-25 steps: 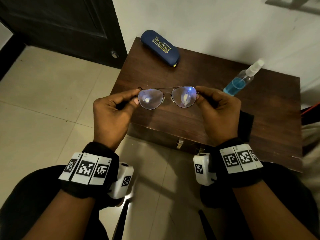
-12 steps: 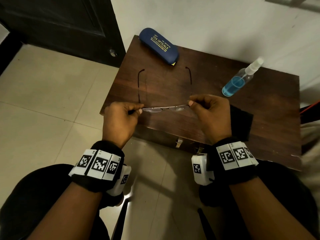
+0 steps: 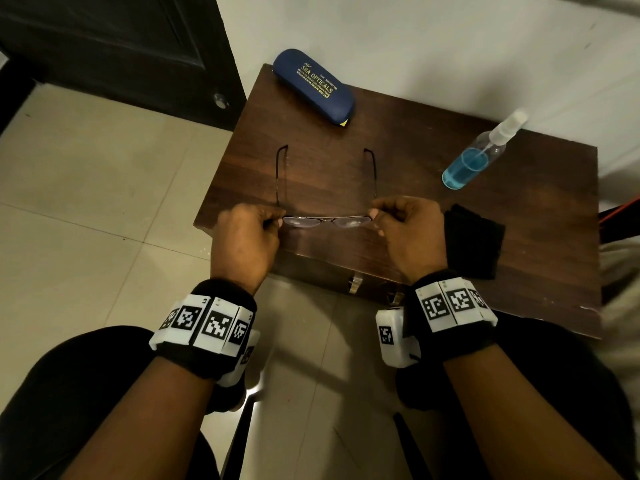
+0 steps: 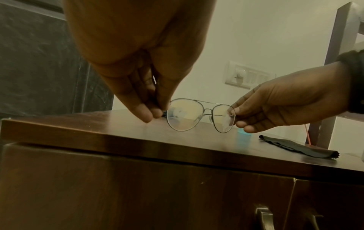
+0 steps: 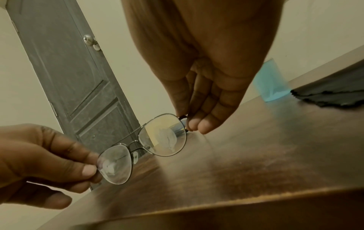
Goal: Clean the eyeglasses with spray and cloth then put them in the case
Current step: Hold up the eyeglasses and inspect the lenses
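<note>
Thin metal eyeglasses (image 3: 327, 221) (image 4: 201, 116) (image 5: 162, 135) with smudged lenses hang just above the near part of the brown table (image 3: 408, 188), arms unfolded and pointing away from me. My left hand (image 3: 273, 220) (image 4: 157, 113) pinches the frame's left corner, my right hand (image 3: 375, 216) (image 5: 187, 124) pinches its right corner. A shut blue glasses case (image 3: 313, 86) lies at the table's far left corner. The spray bottle (image 3: 479, 155) with blue liquid lies at the far right. A black cloth (image 3: 472, 240) (image 4: 299, 149) lies right of my right hand.
The table stands against a white wall, with a dark door (image 3: 114, 46) to its left and pale floor tiles (image 3: 86, 188) beside it. A drawer front with metal handles (image 4: 265, 216) sits under the tabletop. My knees are below the near edge.
The glasses have tipped from lenses facing me to arms pointing away and have come down low over the table. Both hands kept their pinch on the frame corners.
</note>
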Available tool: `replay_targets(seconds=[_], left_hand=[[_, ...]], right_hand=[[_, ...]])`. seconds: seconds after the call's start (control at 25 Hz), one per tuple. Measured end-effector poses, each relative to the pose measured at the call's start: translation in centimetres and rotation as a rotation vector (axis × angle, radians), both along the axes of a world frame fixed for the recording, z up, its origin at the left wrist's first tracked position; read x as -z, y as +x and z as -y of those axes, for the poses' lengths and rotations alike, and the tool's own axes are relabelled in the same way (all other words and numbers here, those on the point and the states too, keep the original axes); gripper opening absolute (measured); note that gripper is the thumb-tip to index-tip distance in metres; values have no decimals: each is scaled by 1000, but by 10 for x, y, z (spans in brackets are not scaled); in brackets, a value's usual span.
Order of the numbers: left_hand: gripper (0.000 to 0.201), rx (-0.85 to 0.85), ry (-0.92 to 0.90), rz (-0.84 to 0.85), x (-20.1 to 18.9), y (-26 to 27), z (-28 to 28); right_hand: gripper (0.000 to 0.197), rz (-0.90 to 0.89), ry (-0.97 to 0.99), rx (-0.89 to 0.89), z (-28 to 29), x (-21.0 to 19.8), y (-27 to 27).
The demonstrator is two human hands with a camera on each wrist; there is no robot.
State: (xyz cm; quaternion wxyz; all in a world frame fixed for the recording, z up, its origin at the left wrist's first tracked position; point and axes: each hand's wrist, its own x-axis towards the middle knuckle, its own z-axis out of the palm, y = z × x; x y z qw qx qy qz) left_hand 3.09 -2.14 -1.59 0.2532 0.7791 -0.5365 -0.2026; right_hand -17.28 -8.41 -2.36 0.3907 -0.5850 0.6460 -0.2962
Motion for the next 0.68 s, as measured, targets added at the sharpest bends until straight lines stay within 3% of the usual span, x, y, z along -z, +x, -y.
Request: replay_targets(seconds=[0.36,0.48,0.68], left_hand=[[21,8,60,-5,-1,-2,0],[23,-63,70,24,-5,-3,1],[22,-73,-50,59,-24,-21,6]], right_hand=[[13,-29,26,10,-2,1,0],[13,-57,17,7,-4,-4,-2],[11,-63,-35,79,-7,-20,-22]])
